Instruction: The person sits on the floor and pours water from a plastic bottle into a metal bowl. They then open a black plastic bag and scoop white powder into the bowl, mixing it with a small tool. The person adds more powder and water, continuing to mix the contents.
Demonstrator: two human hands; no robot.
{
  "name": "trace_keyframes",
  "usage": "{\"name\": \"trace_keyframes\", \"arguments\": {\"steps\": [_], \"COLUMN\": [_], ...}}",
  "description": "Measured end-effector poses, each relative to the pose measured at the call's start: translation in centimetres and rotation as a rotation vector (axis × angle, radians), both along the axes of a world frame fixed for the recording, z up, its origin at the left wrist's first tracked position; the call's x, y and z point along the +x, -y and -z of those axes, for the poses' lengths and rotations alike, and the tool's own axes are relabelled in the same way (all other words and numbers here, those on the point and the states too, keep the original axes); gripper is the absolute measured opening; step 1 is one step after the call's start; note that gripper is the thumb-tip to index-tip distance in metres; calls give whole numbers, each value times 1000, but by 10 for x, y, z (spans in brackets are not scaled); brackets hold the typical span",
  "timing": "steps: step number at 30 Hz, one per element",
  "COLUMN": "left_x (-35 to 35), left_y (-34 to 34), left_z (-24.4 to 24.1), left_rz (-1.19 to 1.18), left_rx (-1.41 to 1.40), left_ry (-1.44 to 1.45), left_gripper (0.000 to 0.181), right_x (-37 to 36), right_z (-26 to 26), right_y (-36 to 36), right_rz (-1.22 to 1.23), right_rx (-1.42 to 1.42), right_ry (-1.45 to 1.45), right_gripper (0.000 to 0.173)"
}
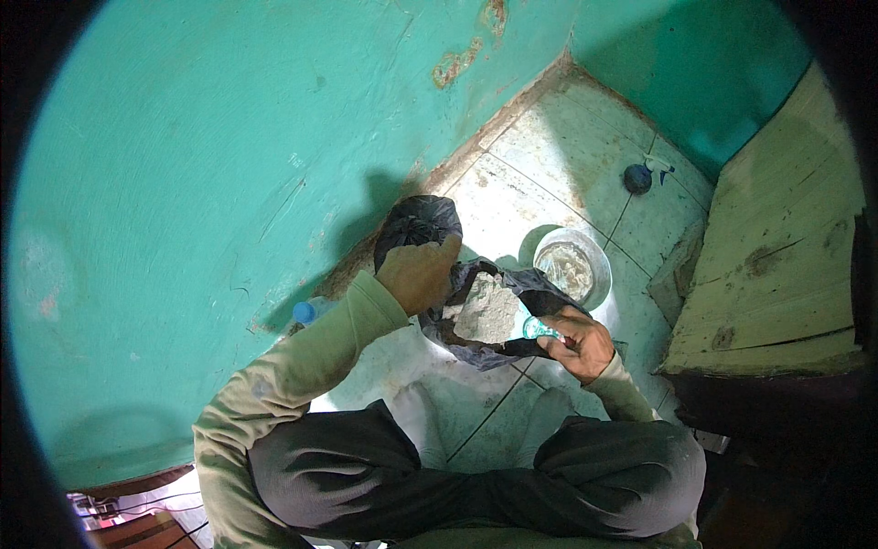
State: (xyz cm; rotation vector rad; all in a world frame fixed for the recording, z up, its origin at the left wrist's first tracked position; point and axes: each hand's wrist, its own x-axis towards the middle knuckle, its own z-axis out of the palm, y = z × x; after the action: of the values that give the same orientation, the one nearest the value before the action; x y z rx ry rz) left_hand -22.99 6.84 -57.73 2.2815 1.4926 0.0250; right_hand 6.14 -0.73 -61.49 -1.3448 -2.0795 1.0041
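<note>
An open black plastic bag stands on the floor before me, holding pale grey powder. My left hand is curled at its left rim, apparently gripping the plastic; the fingertips are hidden. Just beyond that hand sits another black plastic bag, gathered at the top and close to the wall. Over the right side of the open bag, my right hand holds a small translucent green plastic scoop or cut container, its wide end facing the powder.
Beyond my right hand stands a white bucket with whitish wet-looking contents. A dark spray bottle is farther back on the tiles. Left of my forearm is a clear bottle with a blue cap. Green walls and a wooden panel flank the floor.
</note>
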Motion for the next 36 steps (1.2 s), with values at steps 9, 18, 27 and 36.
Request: {"name": "trace_keyframes", "arguments": {"steps": [9, 18, 27, 36], "left_x": [-1, -6, -12, -12], "left_y": [-2, -2, 2, 5], "left_z": [4, 7, 4, -1], "left_rz": [-16, -25, 10, -15], "left_rx": [24, -22, -29, -88], "left_ry": [69, 79, 124, 186], "left_gripper": [19, 21, 18, 19], "right_x": [6, 47, 112, 145], "right_z": [-31, -37, 14, 94], "right_y": [0, -15, -38, -48], "right_rz": [27, 178, 342, 375], "right_rx": [-23, 45, 64, -82], "right_ry": [-53, -72, 81, 373], "right_gripper": [29, 31, 35, 40]}}
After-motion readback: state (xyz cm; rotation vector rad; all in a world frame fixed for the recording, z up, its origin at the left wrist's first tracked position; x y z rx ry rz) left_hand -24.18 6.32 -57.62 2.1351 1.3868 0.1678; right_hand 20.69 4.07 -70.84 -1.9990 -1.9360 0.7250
